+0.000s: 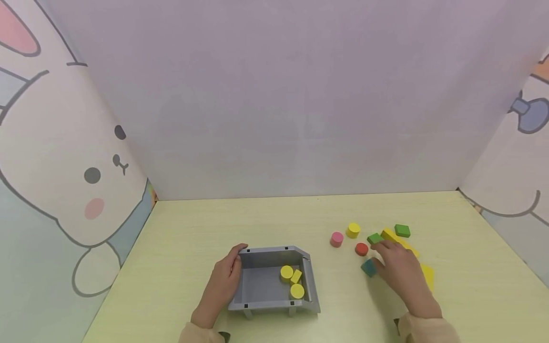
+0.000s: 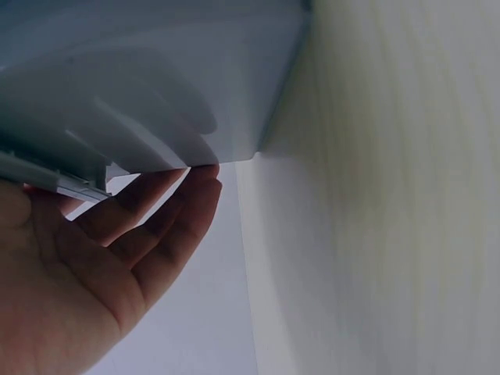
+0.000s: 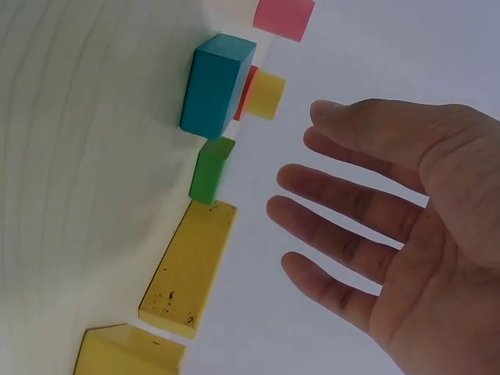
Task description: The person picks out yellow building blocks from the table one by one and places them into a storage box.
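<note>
My left hand (image 1: 226, 275) holds the left side of a grey plastic bin (image 1: 269, 304), with the thumb at its rim. In the left wrist view, the fingers (image 2: 176, 234) lie against the bin's outer wall (image 2: 156, 94). Two yellow cylinders (image 1: 297, 291) and a small yellow block (image 1: 296, 277) lie inside the bin. Over the blocks on the right hovers my right hand (image 1: 401, 269), fingers spread and nothing held. Nearest to it are a teal block (image 1: 369, 267), a green block (image 1: 374, 238) and a long yellow block (image 3: 187, 269).
A red disc (image 1: 361, 249), a pink cylinder (image 1: 337, 239) and a yellow cylinder (image 1: 353, 230) stand between the bin and the right hand. Farther right are another green block (image 1: 402, 230) and a larger yellow block (image 1: 427, 276). A pale wall (image 1: 300, 119) closes off the table's back.
</note>
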`<state>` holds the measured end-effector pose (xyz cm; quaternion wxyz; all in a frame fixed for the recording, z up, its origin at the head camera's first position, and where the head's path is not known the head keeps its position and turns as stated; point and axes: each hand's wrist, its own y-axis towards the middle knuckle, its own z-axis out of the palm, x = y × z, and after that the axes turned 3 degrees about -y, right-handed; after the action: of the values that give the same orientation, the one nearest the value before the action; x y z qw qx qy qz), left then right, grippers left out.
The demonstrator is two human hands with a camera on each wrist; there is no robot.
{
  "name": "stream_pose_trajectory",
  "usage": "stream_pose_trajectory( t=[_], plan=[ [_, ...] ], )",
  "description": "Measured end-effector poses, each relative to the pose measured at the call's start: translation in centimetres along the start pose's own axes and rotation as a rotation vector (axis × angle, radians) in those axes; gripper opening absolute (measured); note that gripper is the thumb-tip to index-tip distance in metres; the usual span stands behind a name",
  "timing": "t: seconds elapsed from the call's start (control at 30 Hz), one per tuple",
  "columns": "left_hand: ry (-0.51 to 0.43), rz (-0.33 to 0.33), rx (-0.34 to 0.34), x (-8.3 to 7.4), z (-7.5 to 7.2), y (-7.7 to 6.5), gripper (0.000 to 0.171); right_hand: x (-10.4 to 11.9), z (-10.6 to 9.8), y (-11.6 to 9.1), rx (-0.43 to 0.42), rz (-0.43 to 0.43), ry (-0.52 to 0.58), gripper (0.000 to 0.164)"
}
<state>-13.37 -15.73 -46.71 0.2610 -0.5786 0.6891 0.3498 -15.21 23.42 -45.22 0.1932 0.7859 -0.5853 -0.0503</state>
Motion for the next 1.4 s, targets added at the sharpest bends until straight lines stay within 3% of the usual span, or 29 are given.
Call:
stream_pose_trajectory(
  t=[0.43,0.67,1.4],
  plan=[
    [0.006,0.006,0.001,-0.1,0.0,0.0,0.034,-2.3,-0.7,-0.9,0.083,0.118,-0.018,0.025],
    [0.004,0.004,0.002,0.0,0.0,-0.1,0.034,-3.7,-1.1,-1.2,0.177,0.187,-0.015,0.024],
    [-0.011,0.022,0.005,0.0,-0.1,-0.1,0.034,-5.6,-2.1,-1.4,0.315,0.296,0.018,0.027]
  ],
)
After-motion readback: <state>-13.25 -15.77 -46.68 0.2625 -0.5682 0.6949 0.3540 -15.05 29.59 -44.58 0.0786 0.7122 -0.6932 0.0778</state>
